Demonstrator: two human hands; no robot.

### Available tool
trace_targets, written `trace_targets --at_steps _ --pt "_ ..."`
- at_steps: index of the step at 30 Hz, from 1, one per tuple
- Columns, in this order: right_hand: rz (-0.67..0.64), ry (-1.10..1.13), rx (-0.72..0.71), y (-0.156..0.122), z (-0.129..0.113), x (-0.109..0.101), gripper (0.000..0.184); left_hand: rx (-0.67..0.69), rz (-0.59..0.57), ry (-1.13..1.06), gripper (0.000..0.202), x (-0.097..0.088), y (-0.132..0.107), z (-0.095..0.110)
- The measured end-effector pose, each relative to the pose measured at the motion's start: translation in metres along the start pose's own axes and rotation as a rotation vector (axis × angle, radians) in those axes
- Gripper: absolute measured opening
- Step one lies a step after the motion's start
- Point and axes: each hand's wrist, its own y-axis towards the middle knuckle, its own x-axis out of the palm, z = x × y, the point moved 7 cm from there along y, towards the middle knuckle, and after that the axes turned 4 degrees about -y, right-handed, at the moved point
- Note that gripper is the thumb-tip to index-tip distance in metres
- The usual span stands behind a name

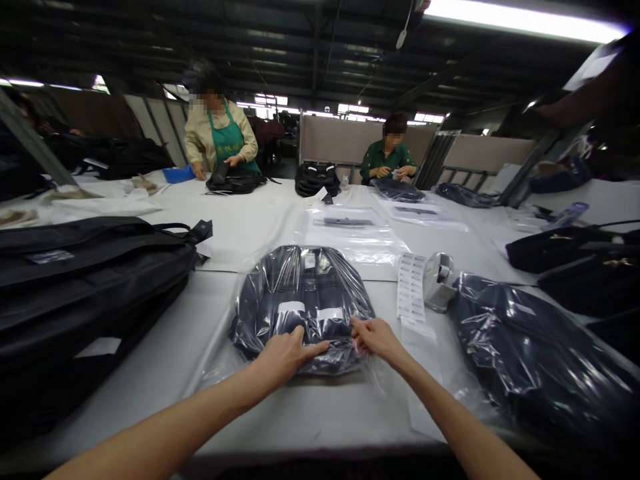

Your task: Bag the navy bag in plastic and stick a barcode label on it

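Observation:
A dark folded garment inside a clear plastic bag [300, 300] lies on the white table [250, 227] in front of me. My left hand [285, 355] rests on the bag's near edge, fingers closed down onto the plastic, thumb stretched right. My right hand [375, 337] sits beside it, fingers pinched on the plastic at the bag's near right corner. The two hands almost touch.
A stack of black bags [85, 280] fills the left. Another bagged garment [530, 353] lies at the right, with a label sheet [411, 287] and a tape dispenser [440, 280] between. Empty plastic bags [355, 230] lie beyond. Two people [220, 137] work at the far side.

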Motion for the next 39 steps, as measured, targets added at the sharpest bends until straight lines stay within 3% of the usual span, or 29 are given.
trace_targets --at_steps 3,5,6,7,9,11,15,17,19,21,22,24,26,27,31,33,35,37,39 --pt "0.061 -0.061 -0.309 -0.041 0.002 -0.028 0.064 -0.002 0.019 0.005 0.077 0.002 0.0 -0.001" --pt "0.162 -0.34 -0.567 -0.078 0.002 -0.027 0.093 -0.005 0.034 0.001 0.078 0.003 0.0 -0.002" --pt "0.224 -0.469 -0.654 -0.092 0.004 -0.021 0.098 -0.004 0.036 -0.005 0.078 0.004 0.0 -0.002" --pt "0.293 -0.558 -0.72 -0.103 0.005 -0.015 0.092 -0.002 0.037 -0.014 0.078 0.003 0.0 -0.003" --pt "0.399 -0.542 -0.772 -0.109 0.005 -0.006 0.051 0.006 0.038 -0.037 0.078 0.003 0.0 -0.003" --pt "0.422 -0.339 -0.67 -0.094 0.011 -0.009 0.017 0.012 0.034 -0.052 0.079 0.003 0.001 -0.004" --pt "0.313 0.101 -0.107 -0.041 0.052 -0.032 0.03 0.029 0.037 -0.076 0.08 0.002 0.001 -0.007" --pt "0.359 0.211 0.092 -0.03 0.066 -0.046 0.035 0.038 0.032 -0.102 0.079 0.001 0.0 -0.007" --pt "0.599 0.266 0.125 -0.034 0.057 -0.065 0.035 0.05 0.023 -0.134 0.078 0.0 0.0 -0.008" --pt "0.784 0.37 -0.019 -0.043 0.025 -0.067 0.036 0.067 0.026 -0.174 0.078 -0.001 -0.001 -0.008" --pt "0.736 0.456 -0.138 -0.042 0.002 -0.057 0.034 0.067 0.024 -0.2 0.078 -0.001 -0.001 -0.01" --pt "0.342 0.564 -0.346 -0.03 -0.048 -0.012 0.026 0.044 0.01 -0.27 0.084 0.002 -0.002 -0.016" --pt "0.064 0.497 -0.482 -0.022 -0.083 0.033 0.027 0.017 0.03 -0.415 0.087 0.005 -0.006 -0.025" --pt "-0.005 0.421 -0.521 -0.016 -0.091 0.05 0.032 0.018 0.072 -0.521 0.083 0.005 -0.009 -0.029" --pt "-0.146 0.148 -0.616 0.004 -0.091 0.089 0.057 0.061 0.282 -0.944 0.038 0.002 -0.022 -0.04" --pt "-0.201 0.033 -0.675 0.005 -0.089 0.095 0.039 0.091 0.292 -1.014 0.028 0.0 -0.024 -0.039" --pt "-0.215 -0.056 -0.712 0.003 -0.09 0.096 0.008 0.097 0.26 -1.043 0.027 -0.005 -0.026 -0.042" --pt "-0.199 -0.074 -0.723 0.001 -0.092 0.095 0.02 0.066 0.231 -1.131 0.034 -0.012 -0.036 -0.056" --pt "-0.182 -0.05 -0.733 0.0 -0.094 0.093 0.023 0.034 0.226 -1.206 0.047 -0.019 -0.061 -0.078"
